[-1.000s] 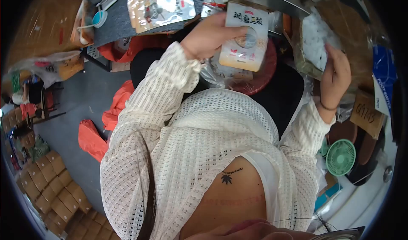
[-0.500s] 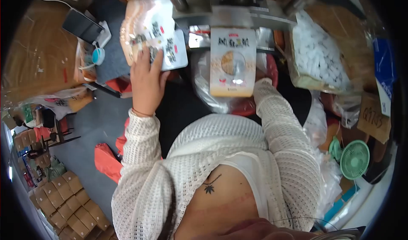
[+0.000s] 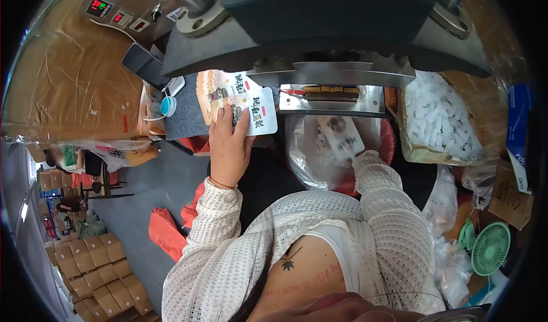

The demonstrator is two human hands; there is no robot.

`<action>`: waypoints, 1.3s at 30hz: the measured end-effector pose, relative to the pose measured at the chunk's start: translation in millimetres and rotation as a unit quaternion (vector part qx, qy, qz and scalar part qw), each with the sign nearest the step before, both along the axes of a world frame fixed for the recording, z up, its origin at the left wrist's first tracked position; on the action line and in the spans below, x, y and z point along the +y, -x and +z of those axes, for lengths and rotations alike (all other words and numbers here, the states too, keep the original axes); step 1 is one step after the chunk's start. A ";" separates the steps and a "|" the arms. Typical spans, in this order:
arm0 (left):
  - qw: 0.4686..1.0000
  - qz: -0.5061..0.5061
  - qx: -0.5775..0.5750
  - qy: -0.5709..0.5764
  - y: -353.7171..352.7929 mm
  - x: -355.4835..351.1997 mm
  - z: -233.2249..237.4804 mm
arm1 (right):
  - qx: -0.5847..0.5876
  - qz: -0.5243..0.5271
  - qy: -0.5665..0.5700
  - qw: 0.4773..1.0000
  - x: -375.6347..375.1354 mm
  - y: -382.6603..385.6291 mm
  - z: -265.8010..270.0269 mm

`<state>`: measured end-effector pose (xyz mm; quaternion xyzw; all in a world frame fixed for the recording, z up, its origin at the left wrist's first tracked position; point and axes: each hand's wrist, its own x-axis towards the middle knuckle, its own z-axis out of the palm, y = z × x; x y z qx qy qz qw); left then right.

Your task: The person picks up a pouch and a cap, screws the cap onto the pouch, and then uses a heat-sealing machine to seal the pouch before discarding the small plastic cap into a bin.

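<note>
My left hand [image 3: 229, 145] lies with its fingers spread on a fanned stack of printed flat pouches [image 3: 264, 115], left of the machine. The top pouch is white with dark lettering and a small red mark. In my right hand [image 3: 365, 159], one similar printed pouch [image 3: 341, 135], blurred by motion, is gripped at its lower right edge. That pouch tilts over a red bin [image 3: 390, 145] lined with clear plastic [image 3: 299, 159]. Most of my right fingers are hidden or smeared.
A heavy metal press [image 3: 337, 22] hangs over a small metal plate [image 3: 374, 99]. Red-lit controllers [image 3: 101, 5] stand at upper left. On the right are a box of small white pieces [image 3: 439, 114] and a green fan [image 3: 491, 249]. Cartons [image 3: 91, 265] are stacked at lower left.
My right hand has brought its pouch down from in front of the press to over the bin, tilting it. My left hand stays on the stack. The view has shifted, showing more of the press.
</note>
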<state>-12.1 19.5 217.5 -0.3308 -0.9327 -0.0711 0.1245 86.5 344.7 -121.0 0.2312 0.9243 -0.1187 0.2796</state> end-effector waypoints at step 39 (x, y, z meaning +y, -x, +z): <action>0.986 -0.062 -0.016 -0.153 -1.1 -0.7 22.5 | 0.112 0.284 0.178 0.935 -1.6 -29.9 57.0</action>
